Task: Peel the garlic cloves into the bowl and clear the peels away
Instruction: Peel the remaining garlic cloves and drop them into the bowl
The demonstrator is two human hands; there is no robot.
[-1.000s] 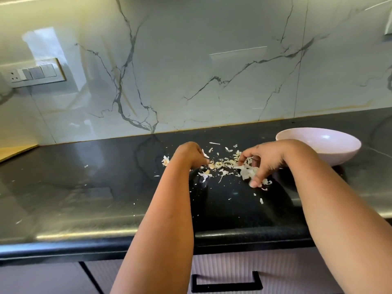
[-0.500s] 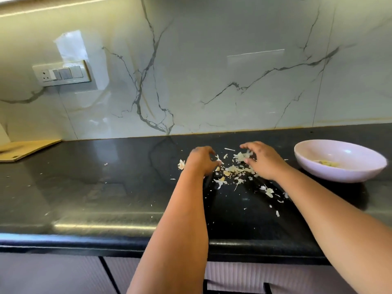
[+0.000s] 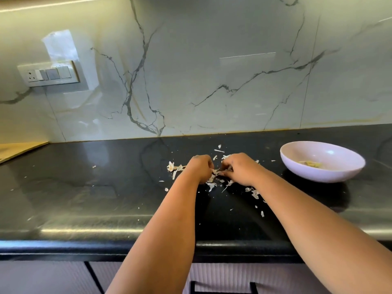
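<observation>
A pale marble wall point(image 3: 212, 71) with grey veins rises behind a glossy black tabletop point(image 3: 95, 187), which spans the whole view and ends in a rounded front edge. On the wall toward the left sits a switch panel point(image 3: 49, 74). At the tabletop's far left edge the corner of a wooden board point(image 3: 19, 150) shows. Below the front edge, a ribbed cabinet front carries a black handle point(image 3: 222, 287).

Toward the right end of the tabletop, nearer the back edge than the front, stands a pale pink bowl point(image 3: 339, 174). A few yellowish garlic cloves point(image 3: 310, 164) lie in its bottom.

Both bare forearms reach forward from the front edge to the middle of the tabletop. The left hand point(image 3: 200, 168) and the right hand point(image 3: 240, 169) meet there, knuckles up, fingers curled inward toward each other. Each grip seems to be pinching at the papery peels point(image 3: 214, 178) between them, though the fingertips are hidden under the hands, so whether a clove is also held cannot be told.

The peels lie scattered around the hands: a clump just left of the left hand, thin strips behind the hands toward the back edge, more flakes trailing toward the front edge on the right, and tiny specks farther left.
</observation>
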